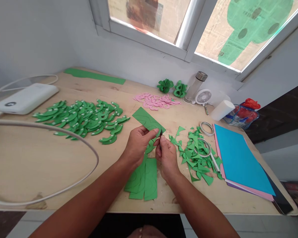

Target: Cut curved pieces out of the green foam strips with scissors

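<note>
My left hand (139, 142) pinches the lower edge of a green paper strip (146, 119) marked with curved outlines. My right hand (167, 152) is closed around a pair of scissors (161, 133); only their dark blades show, at the strip's right end. Most of the handles are hidden in my fingers. Under my hands lie more green paper strips (151, 180) with drawn curves, partly overlapping. To the right is a heap of green paper scraps (197, 152), and to the left a large pile of curved green paper cutouts (84, 117).
Pink paper cutouts (156, 100) and green paper flowers (165, 85) lie toward the wall, near a bottle (194, 86) and small fan (203, 96). Tape (207, 128) and blue paper sheets (240, 155) are on the right. A power bank (27, 98) and looping white cable (95, 155) occupy the left.
</note>
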A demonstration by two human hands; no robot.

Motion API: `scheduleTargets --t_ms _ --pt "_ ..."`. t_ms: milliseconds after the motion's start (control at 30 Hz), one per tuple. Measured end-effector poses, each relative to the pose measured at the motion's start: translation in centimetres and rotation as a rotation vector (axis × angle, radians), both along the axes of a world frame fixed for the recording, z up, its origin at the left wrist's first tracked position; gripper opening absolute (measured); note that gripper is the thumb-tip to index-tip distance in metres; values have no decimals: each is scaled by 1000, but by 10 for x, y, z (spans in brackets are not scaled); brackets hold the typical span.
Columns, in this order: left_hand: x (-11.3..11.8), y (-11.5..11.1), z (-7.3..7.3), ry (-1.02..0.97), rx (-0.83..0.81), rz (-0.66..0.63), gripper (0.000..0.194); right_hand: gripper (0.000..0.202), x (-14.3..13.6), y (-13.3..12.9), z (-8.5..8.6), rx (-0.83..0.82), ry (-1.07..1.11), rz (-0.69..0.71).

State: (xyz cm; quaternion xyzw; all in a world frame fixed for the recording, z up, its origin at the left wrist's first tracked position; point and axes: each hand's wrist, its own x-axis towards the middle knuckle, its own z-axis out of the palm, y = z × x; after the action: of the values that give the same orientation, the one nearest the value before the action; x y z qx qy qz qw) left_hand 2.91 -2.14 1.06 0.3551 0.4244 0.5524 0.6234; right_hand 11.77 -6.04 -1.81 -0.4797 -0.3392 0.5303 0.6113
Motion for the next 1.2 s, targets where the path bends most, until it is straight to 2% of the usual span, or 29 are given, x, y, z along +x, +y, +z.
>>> scheduleTargets --t_ms 200,733,1200 --pt "1 -1 -1 -28 54 -114 23 48 1 0 4 3 -1 -12" --pt "0 -1 -6 -43 16 -33 17 46 1 0 1 -14 29 -7" --pt "1 -6 5 10 32 -85 19 48 -1 -1 4 -20 16 -29"
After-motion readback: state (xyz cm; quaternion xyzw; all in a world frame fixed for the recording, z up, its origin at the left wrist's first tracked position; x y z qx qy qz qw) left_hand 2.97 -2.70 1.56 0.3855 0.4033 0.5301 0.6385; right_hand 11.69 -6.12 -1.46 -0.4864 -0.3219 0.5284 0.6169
